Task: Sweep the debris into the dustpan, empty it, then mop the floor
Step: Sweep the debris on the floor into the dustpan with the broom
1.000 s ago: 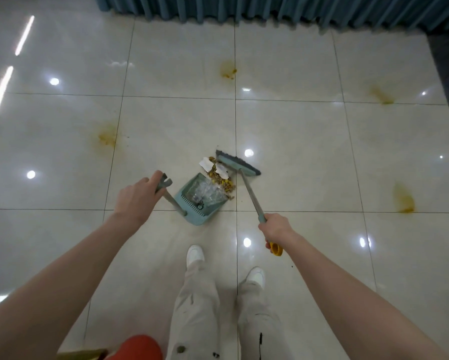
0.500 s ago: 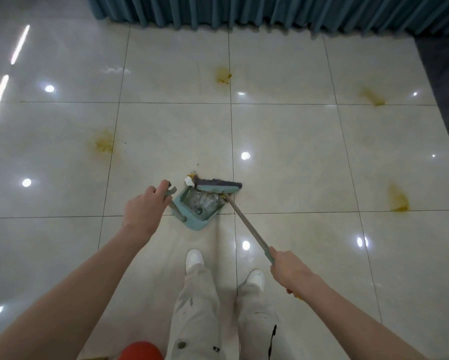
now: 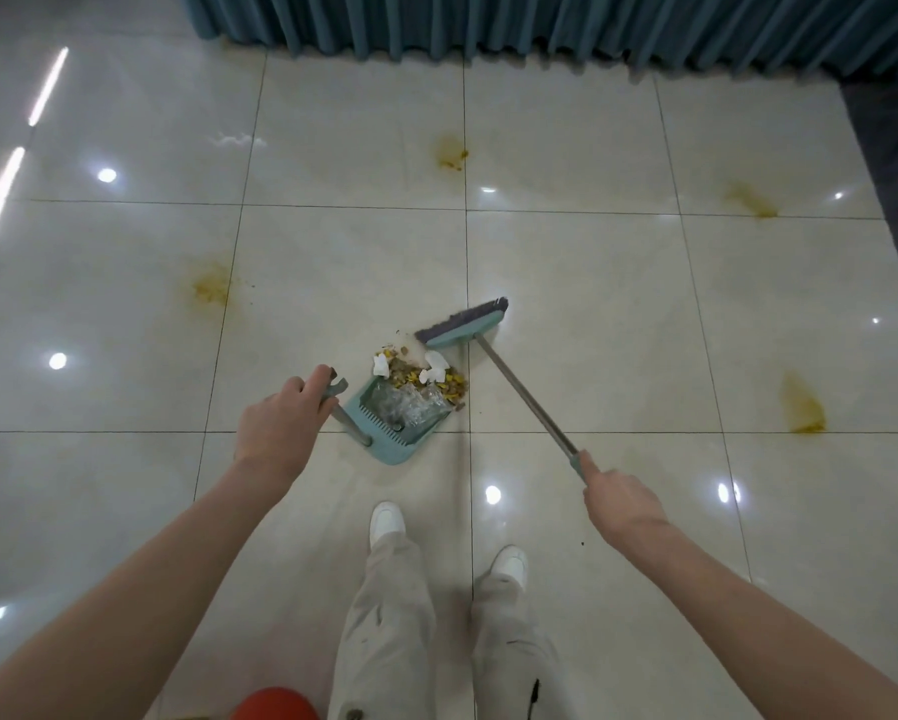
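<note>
L hand curled round the dustpan handle, R hand gripped the broom pole; debris heaped at pan's lip; too hard a stroke could've scattered it sideways.

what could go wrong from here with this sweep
The debris lies at the mouth of the dustpan, partly on the floor; a crooked stroke of the broom might push it past the sides. The left hand holds only the pan's handle, so the pan could slide back. The clear plastic inside may spill out.
</note>
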A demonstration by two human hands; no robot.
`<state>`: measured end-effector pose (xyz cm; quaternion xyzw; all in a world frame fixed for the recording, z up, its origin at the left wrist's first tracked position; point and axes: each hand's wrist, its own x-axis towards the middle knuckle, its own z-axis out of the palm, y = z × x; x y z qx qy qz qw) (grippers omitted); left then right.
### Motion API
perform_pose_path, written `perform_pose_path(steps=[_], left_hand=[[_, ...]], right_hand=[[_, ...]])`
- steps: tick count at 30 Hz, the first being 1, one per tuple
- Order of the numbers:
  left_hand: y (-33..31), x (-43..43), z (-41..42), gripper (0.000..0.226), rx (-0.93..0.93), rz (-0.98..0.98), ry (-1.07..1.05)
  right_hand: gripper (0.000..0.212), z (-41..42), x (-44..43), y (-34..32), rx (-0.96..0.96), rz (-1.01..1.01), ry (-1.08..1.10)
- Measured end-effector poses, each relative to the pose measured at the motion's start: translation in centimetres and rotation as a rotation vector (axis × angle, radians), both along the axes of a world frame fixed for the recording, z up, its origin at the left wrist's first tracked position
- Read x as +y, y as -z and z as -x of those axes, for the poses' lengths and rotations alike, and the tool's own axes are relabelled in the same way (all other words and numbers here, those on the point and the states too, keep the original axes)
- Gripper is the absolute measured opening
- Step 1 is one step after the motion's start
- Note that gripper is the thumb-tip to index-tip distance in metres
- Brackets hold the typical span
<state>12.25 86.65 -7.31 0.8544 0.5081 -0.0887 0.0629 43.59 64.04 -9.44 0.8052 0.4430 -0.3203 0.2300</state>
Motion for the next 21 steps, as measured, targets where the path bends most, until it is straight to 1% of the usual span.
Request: perform_pose_path(steps=[4, 7, 12, 16, 21], left_hand=[[0.2, 0.3, 0.0, 0.027, 0.03, -0.016, 0.015], [0.1, 0.4, -0.3, 0.022, 0.009, -0.019, 0.008], [0.3, 0.5, -0.4, 0.024, -0.005, -0.019, 0.001], [0.1, 0.2, -0.6, 0.023, 0.003, -0.008, -0.013], [-0.5, -0.3, -1.0, 0.025, -0.009, 0.011, -0.013]], right_hand=[[0.055, 0.9, 2.7, 1.5, 0.0, 0.007, 0.028], [0.051, 2.3, 3.0, 2.1, 0.051, 0.01, 0.054], [0.049, 3.5, -0.4, 2.0, 0.115, 0.056, 0.024], [0.056, 3.0, -4.1, 0.6, 0.149, 0.113, -0.051], [0.057, 2.6, -6.0, -1.3, 0.137, 0.107, -0.148]])
